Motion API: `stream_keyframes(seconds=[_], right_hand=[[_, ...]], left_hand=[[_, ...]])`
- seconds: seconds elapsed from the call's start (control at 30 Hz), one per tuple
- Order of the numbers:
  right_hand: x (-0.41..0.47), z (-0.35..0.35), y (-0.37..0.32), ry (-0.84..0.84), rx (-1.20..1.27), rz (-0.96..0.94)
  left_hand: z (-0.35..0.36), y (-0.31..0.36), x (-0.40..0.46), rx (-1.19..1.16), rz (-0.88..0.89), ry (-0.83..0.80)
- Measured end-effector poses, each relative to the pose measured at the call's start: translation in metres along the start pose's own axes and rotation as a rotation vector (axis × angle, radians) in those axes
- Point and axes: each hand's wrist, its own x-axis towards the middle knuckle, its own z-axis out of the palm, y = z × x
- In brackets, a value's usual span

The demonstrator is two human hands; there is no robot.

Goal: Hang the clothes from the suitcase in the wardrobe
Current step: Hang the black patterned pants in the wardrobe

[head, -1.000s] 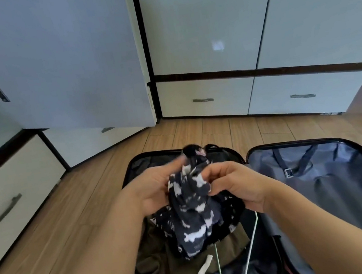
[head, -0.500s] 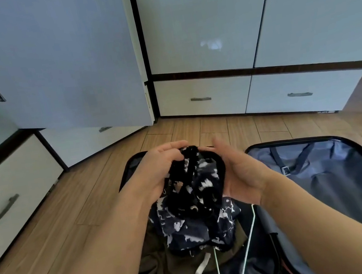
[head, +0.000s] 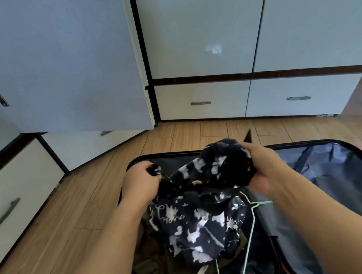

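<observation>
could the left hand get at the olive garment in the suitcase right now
Probably not yet: the left hand grips the patterned garment, which hangs over the olive garment in the suitcase. It would need to let go first.

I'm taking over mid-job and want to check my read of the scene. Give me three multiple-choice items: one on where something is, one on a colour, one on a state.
1. Where does the olive-green garment lie?
A. In the left half of the open suitcase, under the patterned garment
B. On the floor by the drawers
C. In the right half, on the blue lining

2. What colours is the patterned garment being held?
A. Red and yellow
B. Dark navy with white blotches
C. Plain grey

3. How do the hands stand?
A. Both idle on the floor
B. Only the right holds cloth
C. Both grip the patterned garment above the suitcase

Answers:
1 A: it shows beneath the held cloth, in the left half.
2 B: white patches on dark fabric.
3 C: the left hand pinches one edge and the right hand grips the bunched top.
</observation>
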Motion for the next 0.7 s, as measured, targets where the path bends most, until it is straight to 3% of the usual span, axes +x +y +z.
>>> stream_keyframes(seconds=[0.1, 0.23, 0.3, 0.43, 0.47, 0.6, 0.7], right_hand=[[0.002, -0.021, -0.008, -0.041, -0.071, -0.037], [0.009, -0.035, 0.011, 0.183, -0.958, -0.053], [0.012, -0.032, 0.021, 0.237, -1.104, -0.099], [0.001, 0.003, 0.023, -0.157, -1.014, -0.293], [0.0, 0.009, 0.022, -0.188, -1.015, -0.326], [-0.003, 0.008, 0.015, -0.081, -0.931, -0.329], [-0.007, -0.004, 0.009, 0.009, -0.689, -0.188]], left_hand=[[-0.013, -0.007, 0.002, -0.416, -0.253, -0.007], [-0.025, 0.023, -0.008, -0.83, -0.439, -0.091], [-0.022, 0.044, -0.016, -0.885, -0.404, -0.158], [-0.004, 0.076, -0.036, -0.768, -0.176, -0.315], [-0.003, 0.083, -0.041, -0.76, -0.123, -0.331], [-0.011, 0.084, -0.041, -0.726, -0.002, -0.391], [-0.012, 0.067, -0.035, -0.131, 0.163, -0.344]])
